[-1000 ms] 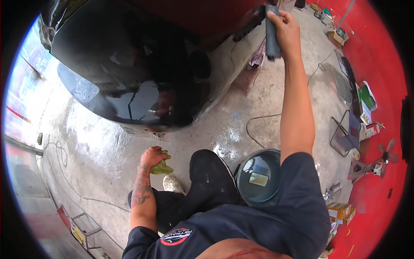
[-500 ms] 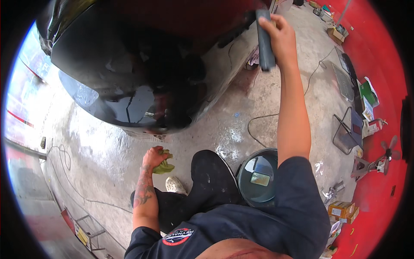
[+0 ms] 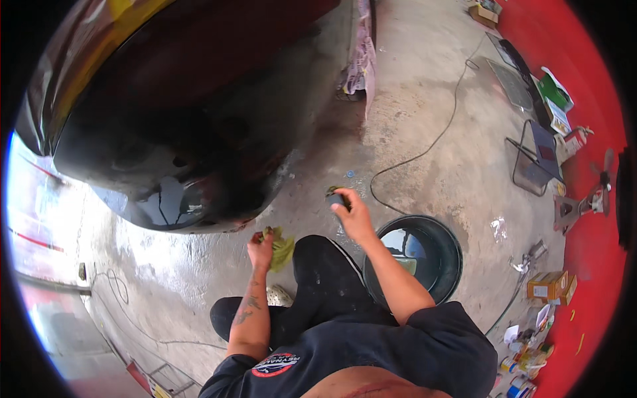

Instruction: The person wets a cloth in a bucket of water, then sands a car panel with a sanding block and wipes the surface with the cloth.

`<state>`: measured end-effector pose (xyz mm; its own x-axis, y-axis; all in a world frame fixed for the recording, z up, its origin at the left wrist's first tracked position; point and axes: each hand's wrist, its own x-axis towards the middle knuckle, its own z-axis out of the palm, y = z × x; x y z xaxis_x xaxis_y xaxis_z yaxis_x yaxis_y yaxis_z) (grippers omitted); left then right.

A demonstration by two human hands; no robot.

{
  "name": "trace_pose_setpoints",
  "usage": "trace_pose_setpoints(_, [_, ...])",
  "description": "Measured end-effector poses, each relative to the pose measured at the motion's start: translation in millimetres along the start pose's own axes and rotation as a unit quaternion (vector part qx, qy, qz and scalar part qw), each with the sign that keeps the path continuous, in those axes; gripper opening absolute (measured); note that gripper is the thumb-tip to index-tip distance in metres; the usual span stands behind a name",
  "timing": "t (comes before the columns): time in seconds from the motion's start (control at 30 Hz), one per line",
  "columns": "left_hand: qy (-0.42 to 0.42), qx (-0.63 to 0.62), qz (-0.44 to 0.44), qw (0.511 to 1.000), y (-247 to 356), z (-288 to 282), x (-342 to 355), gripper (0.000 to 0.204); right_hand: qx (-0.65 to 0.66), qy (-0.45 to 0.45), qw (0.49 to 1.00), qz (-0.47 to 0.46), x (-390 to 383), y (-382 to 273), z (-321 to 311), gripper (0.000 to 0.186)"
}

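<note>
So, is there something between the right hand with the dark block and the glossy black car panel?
Nothing visible: only open air and bare concrete floor lie between the right hand holding the dark block and the car panel.

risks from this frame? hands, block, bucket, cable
1. The right hand holds a small dark block low over the floor beside the black water bucket; a slip could drop it in or tip the bucket.
2. A black cable loops across the concrete near the bucket; it could snag a foot, or get wet if water spills.
3. The left hand grips a yellow-green cloth close under the glossy dark car panel; grit could scratch it.
</note>
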<state>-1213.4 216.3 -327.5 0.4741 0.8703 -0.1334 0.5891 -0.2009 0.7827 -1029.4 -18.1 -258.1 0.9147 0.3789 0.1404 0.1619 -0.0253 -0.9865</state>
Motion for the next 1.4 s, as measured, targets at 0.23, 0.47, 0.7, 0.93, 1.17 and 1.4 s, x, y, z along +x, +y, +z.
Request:
trace_pose_setpoints(0.23, [-0.051,-0.001,0.302,0.952,75,7,-19,0.041,-0.017,-0.147,0.982,-0.121,4,-23,33,0.034])
trace_pose_setpoints(0.47, [-0.27,-0.073,0.29,0.915,168,-1,-24,0.034,-0.009,-0.197,0.971,-0.135,21,-46,13,0.032])
trace_pose_setpoints(0.7, [-0.293,-0.168,0.267,0.902,183,20,-46,0.026,-0.089,-0.129,0.967,-0.201,-22,-28,-60,0.034])
trace_pose_setpoints(0.93, [-0.228,0.009,0.383,0.895,132,20,-9,0.038,-0.376,-0.033,0.892,0.248,-101,73,-187,0.045])
trace_pose_setpoints(1.17, [-0.25,0.281,0.342,0.861,10,-35,6,0.056,-0.535,-0.233,0.776,0.241,-151,119,-166,0.045])
trace_pose_setpoints(1.4, [-0.245,0.357,0.264,0.862,-16,-79,-8,0.057,-0.137,-0.096,0.967,0.19,-52,-2,-202,0.04])
